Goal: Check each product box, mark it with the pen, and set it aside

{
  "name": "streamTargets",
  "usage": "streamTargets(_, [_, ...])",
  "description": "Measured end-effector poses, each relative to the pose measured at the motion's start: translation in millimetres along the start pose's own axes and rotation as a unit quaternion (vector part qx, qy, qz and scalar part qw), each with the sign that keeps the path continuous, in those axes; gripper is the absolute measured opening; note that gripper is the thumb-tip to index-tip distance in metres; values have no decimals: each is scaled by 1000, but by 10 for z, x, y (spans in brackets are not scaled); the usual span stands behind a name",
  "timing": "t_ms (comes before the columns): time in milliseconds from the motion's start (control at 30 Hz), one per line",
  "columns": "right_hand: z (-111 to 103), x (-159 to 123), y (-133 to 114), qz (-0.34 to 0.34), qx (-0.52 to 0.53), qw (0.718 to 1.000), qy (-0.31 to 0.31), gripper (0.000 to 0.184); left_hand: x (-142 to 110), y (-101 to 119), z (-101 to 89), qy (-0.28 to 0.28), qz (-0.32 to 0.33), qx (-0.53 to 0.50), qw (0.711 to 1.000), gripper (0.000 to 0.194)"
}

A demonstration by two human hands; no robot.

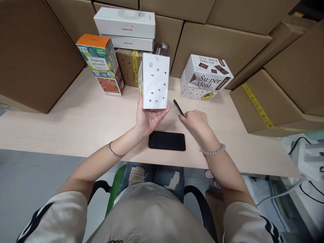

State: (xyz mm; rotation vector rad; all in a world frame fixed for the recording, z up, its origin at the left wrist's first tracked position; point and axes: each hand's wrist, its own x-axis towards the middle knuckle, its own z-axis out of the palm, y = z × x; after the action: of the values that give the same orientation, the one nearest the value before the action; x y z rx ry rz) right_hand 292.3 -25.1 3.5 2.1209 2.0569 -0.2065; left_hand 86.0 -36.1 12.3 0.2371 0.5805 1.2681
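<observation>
My left hand [149,118] holds a white box [155,81] upright by its lower end, its white face marked with several small black circles. To its right, my right hand [196,119] rests on the pale wooden table [76,118], fingers closed round a black pen [178,107] whose tip points up and left toward the box. A black phone [167,140] lies flat, screen dark, just in front of both hands near the table's front edge.
Behind the hands stand a colourful Binking box [102,64], two stacked white boxes [125,28] on a small brown carton [129,65], and a Su-per Meal box [206,77]. Large cardboard cartons [32,54] wall the table's left, back and right. Cables [303,158] lie at the right.
</observation>
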Motion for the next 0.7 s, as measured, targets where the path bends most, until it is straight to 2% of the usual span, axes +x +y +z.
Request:
streamTargets(100, [-22, -41, -12, 1, 4, 998, 55, 49, 8, -12, -26, 4, 31, -18, 999, 66])
streamTargets(167, [-67, -120, -29, -73, 56, 992, 90, 41, 13, -14, -36, 17, 52, -22, 998, 64])
streamTargets(200, [-84, -169, -40, -137, 96, 982, 83, 39, 15, -13, -39, 24, 62, -21, 998, 63])
streamTargets(267, [-85, -275, -59, -266, 164, 950, 24, 52, 19, -9, -45, 34, 80, -16, 996, 63])
streamTargets(333, [-35, -368, -65, -331, 178, 926, -35, 73, 26, 0, -50, 34, 95, -18, 995, 64])
streamTargets(367, [3, -404, -62, -340, 169, 924, -50, 80, 31, 7, -52, 32, 99, -21, 994, 64])
streamTargets(433, [82, -455, -45, -338, 153, 926, -65, 83, 41, 25, -50, 29, 102, -30, 994, 65])
streamTargets(533, [154, -488, -6, -329, 162, 927, -75, 78, 56, 49, -40, 35, 94, -35, 994, 65])
streamTargets(700, [175, -499, 33, -335, 184, 922, -55, 64, 84, 42, -56, 33, 97, -38, 994, 64])
